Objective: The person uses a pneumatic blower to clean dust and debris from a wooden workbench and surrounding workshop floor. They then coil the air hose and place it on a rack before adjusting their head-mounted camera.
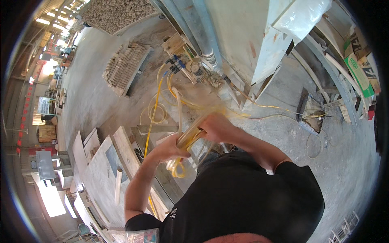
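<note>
Yellow hose [189, 138] spans our left hand [167, 149] and right hand [218, 127], fingers of both clamped on it, presumably to gather its loops [174, 166].

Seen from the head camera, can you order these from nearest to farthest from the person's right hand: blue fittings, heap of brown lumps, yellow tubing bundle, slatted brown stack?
From the right hand:
1. yellow tubing bundle, in its grip
2. blue fittings, ahead, slightly left
3. slatted brown stack, farther left
4. heap of brown lumps, at the picture's upper left
</note>
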`<state>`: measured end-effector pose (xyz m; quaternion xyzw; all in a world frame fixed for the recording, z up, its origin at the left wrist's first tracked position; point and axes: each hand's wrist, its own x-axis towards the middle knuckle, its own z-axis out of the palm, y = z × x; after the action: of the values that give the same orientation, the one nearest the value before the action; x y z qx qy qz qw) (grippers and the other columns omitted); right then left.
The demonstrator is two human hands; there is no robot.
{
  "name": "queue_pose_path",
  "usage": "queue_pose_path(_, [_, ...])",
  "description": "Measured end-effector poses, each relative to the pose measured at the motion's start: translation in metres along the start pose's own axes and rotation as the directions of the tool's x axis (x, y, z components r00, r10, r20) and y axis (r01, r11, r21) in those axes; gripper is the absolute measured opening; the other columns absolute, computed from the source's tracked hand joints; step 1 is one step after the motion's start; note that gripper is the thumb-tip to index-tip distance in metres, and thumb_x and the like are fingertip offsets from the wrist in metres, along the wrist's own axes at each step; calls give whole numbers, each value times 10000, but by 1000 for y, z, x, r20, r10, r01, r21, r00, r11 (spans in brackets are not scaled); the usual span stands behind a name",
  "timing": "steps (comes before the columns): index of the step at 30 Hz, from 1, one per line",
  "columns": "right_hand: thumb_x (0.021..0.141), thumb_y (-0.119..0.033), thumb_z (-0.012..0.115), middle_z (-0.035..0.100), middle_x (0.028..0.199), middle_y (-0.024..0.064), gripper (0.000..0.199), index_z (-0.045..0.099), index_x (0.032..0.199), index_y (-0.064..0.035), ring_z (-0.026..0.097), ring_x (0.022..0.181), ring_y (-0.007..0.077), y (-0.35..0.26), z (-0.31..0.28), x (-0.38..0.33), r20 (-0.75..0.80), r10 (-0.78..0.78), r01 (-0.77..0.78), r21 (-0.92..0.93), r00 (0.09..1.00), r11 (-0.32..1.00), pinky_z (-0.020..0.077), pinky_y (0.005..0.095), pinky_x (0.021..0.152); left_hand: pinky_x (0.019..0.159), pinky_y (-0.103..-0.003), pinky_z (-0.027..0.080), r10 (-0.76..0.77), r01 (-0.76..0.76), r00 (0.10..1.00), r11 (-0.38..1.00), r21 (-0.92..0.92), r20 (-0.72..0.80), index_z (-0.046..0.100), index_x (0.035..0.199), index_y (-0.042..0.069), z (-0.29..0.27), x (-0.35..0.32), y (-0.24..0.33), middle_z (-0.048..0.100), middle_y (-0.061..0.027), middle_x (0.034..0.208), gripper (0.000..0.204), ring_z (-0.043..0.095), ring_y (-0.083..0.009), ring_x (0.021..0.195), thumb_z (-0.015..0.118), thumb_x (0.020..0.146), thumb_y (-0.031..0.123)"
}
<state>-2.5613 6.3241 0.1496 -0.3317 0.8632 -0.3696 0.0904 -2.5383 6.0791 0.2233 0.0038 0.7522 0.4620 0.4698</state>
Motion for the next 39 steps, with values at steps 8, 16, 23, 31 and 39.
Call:
queue_pose_path(8, [647,-341,912,662,1191,156,939,493,1460,-131,636,1129,366,-52,-73,18,-180,-231,181,-258,956,949,476,480,1020,529,-352,510,-165,-27,950,800,599,264,639,1139,-31,-64,51,45,672,-126,758,474,639,-209,553,739,684,60])
queue_pose_path(16, [687,-156,849,700,1072,165,597,628,1228,-32,680,1036,325,-5,-51,63,-547,165,-206,-13,821,978,518,411,938,706,-411,525,534,-568,792,469,677,295,693,1048,10,-156,23,120,701,-172,806,406,700,-305,759,749,670,150])
queue_pose_path(23, [737,-75,747,699,836,96,308,661,1017,19,649,769,171,-15,-93,97,-751,435,-248,357,497,900,524,315,731,823,-358,550,845,-700,531,394,596,64,683,1077,38,-221,73,170,736,-124,905,440,725,-268,865,796,676,181])
queue_pose_path(31, [747,-128,682,708,829,234,277,691,988,9,719,803,371,11,-130,148,-827,453,-592,192,332,783,559,444,745,831,-428,578,892,-555,392,424,716,-225,675,1028,37,-239,195,192,742,-186,950,369,724,-357,920,803,712,180])
queue_pose_path(39, [728,-165,667,702,845,247,282,675,955,2,687,853,451,45,-90,153,-761,584,-765,190,281,616,551,509,773,854,-424,565,822,-468,501,519,715,-270,683,1123,29,-229,244,146,746,-177,999,464,714,-360,961,788,693,170])
